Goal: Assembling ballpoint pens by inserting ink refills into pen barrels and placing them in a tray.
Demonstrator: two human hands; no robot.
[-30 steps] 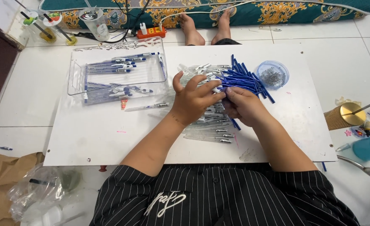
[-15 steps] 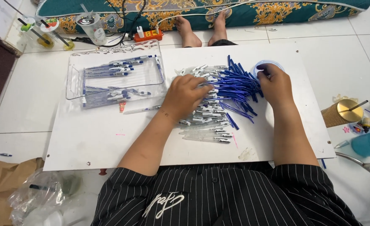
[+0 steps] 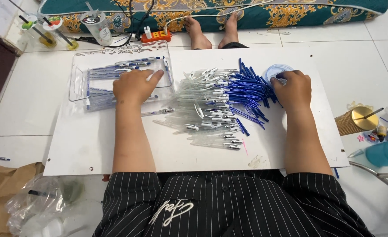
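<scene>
My left hand (image 3: 134, 85) lies flat, fingers spread, on the clear plastic tray (image 3: 77, 83), which holds several assembled blue pens (image 3: 110, 70). My right hand (image 3: 292, 87) rests at the small round clear dish (image 3: 276, 69) on the far right of the white board (image 3: 115, 145). Its fingertips are curled at the dish rim and hide whatever they touch. Between my hands lies a heap of clear pen barrels (image 3: 207, 109) with white caps, and beside it a fan of blue refills (image 3: 246, 87).
Another person's bare feet (image 3: 211, 30) rest beyond the board, next to an orange power strip (image 3: 154, 36) and cables. Drink cups (image 3: 96, 24) stand far left. A gold cup (image 3: 356, 120) and a teal jug (image 3: 387, 151) stand at the right. Paper and plastic bags (image 3: 9, 197) lie near left.
My hands have parted from the middle of the pile. The left moved left onto the tray of pens. The right went out to the round dish and stays there.
</scene>
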